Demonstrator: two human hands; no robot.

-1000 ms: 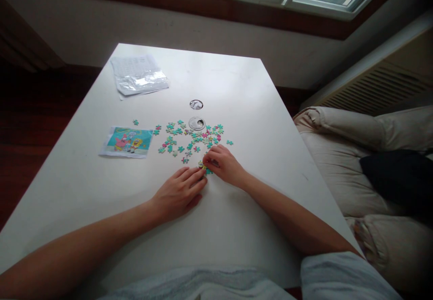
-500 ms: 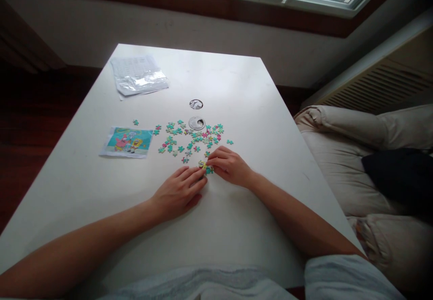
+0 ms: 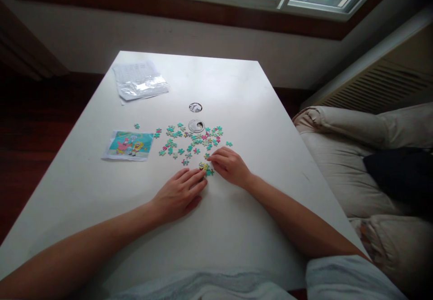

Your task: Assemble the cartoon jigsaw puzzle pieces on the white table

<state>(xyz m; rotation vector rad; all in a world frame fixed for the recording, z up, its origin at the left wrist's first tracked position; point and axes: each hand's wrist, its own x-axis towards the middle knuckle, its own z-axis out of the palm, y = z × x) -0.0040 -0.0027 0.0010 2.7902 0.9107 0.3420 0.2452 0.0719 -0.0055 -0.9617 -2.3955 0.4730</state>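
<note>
A small joined cluster of yellow and teal puzzle pieces [image 3: 205, 168] lies on the white table [image 3: 237, 92] between my two hands. My left hand [image 3: 179, 194] rests flat, fingers stretched out, fingertips touching the cluster's left side. My right hand [image 3: 230, 165] lies palm down with fingers extended, fingertips at the cluster's right side. Several loose teal and pink pieces [image 3: 191, 140] are scattered just beyond the hands. A cartoon reference picture [image 3: 128, 145] lies to the left of them.
A clear plastic bag on a printed sheet [image 3: 139, 82] sits at the far left of the table. A round cable hole [image 3: 195, 107] and its cover [image 3: 196, 126] are near the middle. A beige couch with a dark cushion [image 3: 395, 173] stands to the right.
My right hand has slid slightly right and straightened its fingers, uncovering more of the joined cluster. The left hand has stayed put. The view has tilted a little.
</note>
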